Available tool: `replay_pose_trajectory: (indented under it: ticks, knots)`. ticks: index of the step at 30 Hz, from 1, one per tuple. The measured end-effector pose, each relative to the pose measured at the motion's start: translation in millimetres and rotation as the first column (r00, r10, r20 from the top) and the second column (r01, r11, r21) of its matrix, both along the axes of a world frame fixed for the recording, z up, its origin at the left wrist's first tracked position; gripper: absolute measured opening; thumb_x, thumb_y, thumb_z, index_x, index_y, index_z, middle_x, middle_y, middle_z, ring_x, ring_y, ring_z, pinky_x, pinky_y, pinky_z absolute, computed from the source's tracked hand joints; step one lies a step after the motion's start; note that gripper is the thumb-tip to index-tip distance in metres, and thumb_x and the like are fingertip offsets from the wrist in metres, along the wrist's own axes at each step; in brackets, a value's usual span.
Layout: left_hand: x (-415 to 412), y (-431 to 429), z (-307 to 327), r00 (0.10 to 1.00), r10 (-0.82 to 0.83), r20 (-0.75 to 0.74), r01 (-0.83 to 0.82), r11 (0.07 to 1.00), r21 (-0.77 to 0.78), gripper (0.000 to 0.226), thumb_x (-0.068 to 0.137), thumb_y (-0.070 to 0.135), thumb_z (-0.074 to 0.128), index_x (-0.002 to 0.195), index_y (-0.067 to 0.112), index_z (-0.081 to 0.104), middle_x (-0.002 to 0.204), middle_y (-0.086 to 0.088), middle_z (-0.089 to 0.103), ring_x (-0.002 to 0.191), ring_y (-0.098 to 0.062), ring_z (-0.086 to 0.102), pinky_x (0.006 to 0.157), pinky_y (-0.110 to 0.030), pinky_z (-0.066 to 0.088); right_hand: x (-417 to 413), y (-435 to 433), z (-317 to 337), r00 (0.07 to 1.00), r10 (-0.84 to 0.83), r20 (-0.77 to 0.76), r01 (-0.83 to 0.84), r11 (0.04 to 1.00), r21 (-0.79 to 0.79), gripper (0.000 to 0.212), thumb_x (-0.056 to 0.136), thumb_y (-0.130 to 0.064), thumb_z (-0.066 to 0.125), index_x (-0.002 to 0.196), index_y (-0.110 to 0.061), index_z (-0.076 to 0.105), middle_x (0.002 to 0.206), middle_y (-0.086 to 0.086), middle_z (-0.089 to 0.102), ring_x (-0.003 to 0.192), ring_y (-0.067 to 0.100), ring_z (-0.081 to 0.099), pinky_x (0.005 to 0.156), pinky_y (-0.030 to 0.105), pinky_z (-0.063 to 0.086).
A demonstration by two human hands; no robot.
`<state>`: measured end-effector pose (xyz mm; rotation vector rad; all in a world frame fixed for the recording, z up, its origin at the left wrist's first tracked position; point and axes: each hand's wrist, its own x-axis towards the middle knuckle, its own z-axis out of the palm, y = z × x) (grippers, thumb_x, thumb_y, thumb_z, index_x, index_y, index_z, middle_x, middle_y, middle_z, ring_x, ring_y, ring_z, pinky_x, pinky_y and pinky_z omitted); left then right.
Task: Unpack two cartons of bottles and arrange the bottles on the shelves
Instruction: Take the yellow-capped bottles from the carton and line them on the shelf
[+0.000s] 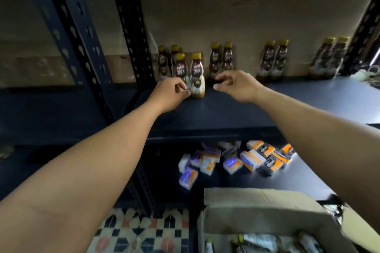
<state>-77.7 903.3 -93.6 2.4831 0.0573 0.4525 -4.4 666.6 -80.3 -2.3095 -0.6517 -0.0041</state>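
On the dark shelf board (236, 113), my left hand (170, 94) pinches the base of a yellow-capped brown-and-cream plastic bottle (197, 77); its label is too blurred to read. A twin bottle (181, 68) stands touching it, partly behind my fingers. My right hand (236, 85), just right of that bottle, hangs loosely curled, grasping nothing. Behind it more such bottles stand in pairs (221, 60). Below lie small orange-and-white boxes (253, 158), and nearer me an open cardboard carton (267, 217) holding more bottles.
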Motion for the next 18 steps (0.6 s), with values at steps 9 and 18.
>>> replay_pose_trajectory:
  ticks: [9, 18]
  knots:
    - [-23.8, -96.8, -55.5, 0.986, -0.166, -0.001, 0.166, 0.986, 0.009, 0.017, 0.088, 0.04, 0.072, 0.09, 0.024, 0.073, 0.084, 0.008, 0.071, 0.081, -0.007, 0.064, 0.077, -0.029, 0.052, -45.0, -59.3, -62.4, 0.99, -0.09, 0.105, 0.098, 0.992, -0.076, 0.029, 0.09, -0.043, 0.073, 0.114, -0.026, 0.074, 0.097, -0.006, 0.072, 0.089, 0.004, 0.062, 0.074, 0.011, 0.039]
    - [-48.4, -157.1, -166.0, 0.932, -0.344, -0.117, 0.341, 0.939, -0.044, 0.016, 0.09, 0.041, 0.067, 0.09, 0.026, 0.071, 0.077, 0.008, 0.068, 0.071, -0.005, 0.062, 0.067, -0.026, 0.049, -93.8, -117.4, -170.4, 0.964, -0.043, 0.262, 0.054, 0.998, -0.035, 0.021, 0.091, -0.039, 0.063, 0.103, -0.025, 0.074, 0.085, -0.009, 0.072, 0.08, 0.012, 0.066, 0.077, 0.034, 0.052]
